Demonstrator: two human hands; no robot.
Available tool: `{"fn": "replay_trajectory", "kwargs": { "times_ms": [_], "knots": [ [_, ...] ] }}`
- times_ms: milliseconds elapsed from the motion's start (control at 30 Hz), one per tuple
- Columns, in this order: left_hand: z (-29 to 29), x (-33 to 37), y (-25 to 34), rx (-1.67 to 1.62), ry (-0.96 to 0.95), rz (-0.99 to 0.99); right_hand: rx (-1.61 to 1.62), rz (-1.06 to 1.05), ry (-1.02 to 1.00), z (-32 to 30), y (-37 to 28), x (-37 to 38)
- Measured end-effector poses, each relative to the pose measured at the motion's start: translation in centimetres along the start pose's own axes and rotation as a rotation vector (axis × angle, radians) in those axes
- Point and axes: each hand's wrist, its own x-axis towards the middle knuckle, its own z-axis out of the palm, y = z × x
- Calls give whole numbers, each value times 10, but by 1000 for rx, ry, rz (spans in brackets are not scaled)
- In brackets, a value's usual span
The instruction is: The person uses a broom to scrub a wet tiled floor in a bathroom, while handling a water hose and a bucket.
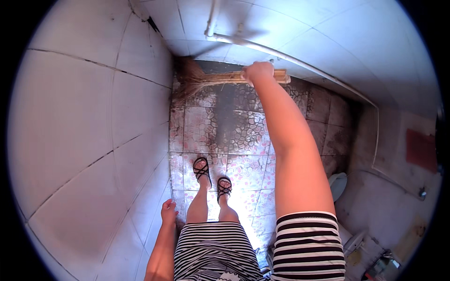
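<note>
My right hand (259,73) is stretched far forward and wrapped round the thick bundled handle of a straw broom (225,78). The broom lies nearly level across the view, its handle end sticking out to the right of my fist. Its brown bristles (187,82) fan out at the left, in the far left corner by the wall, and look smeared by motion. My left hand (169,210) hangs low beside my body near the left wall, empty, with loosely bent fingers.
The patterned tile floor (243,164) has a dark wet-looking streak (226,117). Tall tiled walls stand left (75,131) and ahead. A white pipe (300,63) runs along the far wall. Pale rounded fixtures (337,185) and a red patch (420,150) are at the right. My sandalled feet stand mid-floor.
</note>
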Motion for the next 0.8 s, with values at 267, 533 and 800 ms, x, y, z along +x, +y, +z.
{"fn": "replay_trajectory", "kwargs": {
  "times_ms": [267, 533, 800],
  "knots": [
    [-36, 18, 28, 25, 127, 59, 264, 224, -135, 24, 7, -7],
    [-34, 16, 3, 193, 223, 156, 361, 517, -240, 157, 138, -96],
    [12, -33, -4, 112, 165, 108, 719, 671, -494, 176, 154, -215]
  ]
}}
